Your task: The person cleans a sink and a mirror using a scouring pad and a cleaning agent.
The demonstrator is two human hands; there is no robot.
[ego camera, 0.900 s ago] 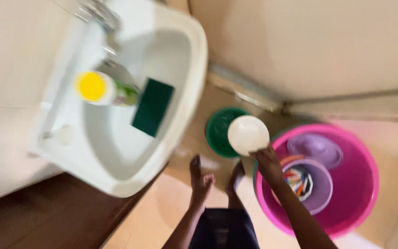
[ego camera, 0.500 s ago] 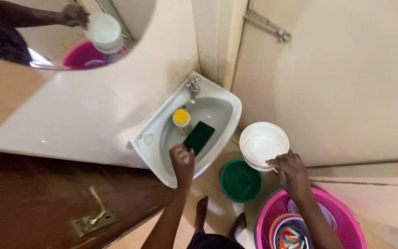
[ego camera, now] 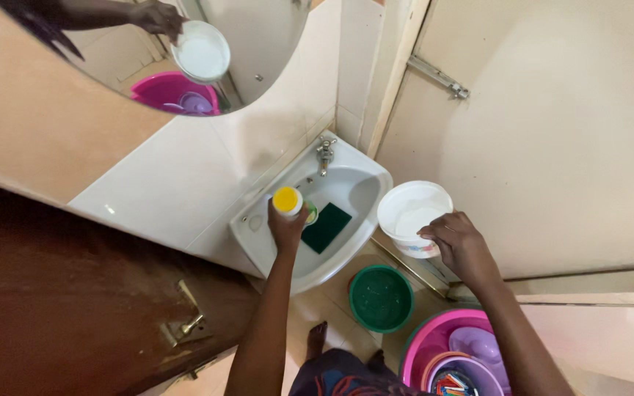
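Bottle (ego camera: 288, 201): small, yellow cap, green-tinted body. Held in the left hand (ego camera: 285, 229) over the left part of the wash basin (ego camera: 361, 233). Seen nearly end-on from above, cap toward the viewer, long axis close to upright, body tipped slightly toward the basin's bowl. The fingers (ego camera: 277, 220) are wrapped around the body below the cap, pressed against it; cap stands clear above them.

Bowl (ego camera: 413, 215): white, round, coloured band low on its outer wall. Held in the right hand (ego camera: 459, 246) just to the right of the basin, over the floor. Mouth faces up, tilted a little toward the viewer; inside looks white and bare. The fingers pinch the near right rim, thumb side at the edge; whether the fingertips reach inside cannot be told.

Sponge (ego camera: 326, 227): dark green, rectangular, lying flat in the basin bowl, just right of the bottle, long axis running toward the tap (ego camera: 324, 154).

Green tub (ego camera: 381, 298): round, on the floor below the basin's front edge.

Pink tub (ego camera: 423, 348): on the floor at lower right, holding lilac plastic dishes (ego camera: 475, 343) and a container with coloured items.

Mirror (ego camera: 185, 51): on the wall above, reflecting the bowl and the pink tub.

Door (ego camera: 75, 308): dark wood, at left, with a brass latch (ego camera: 185, 326).
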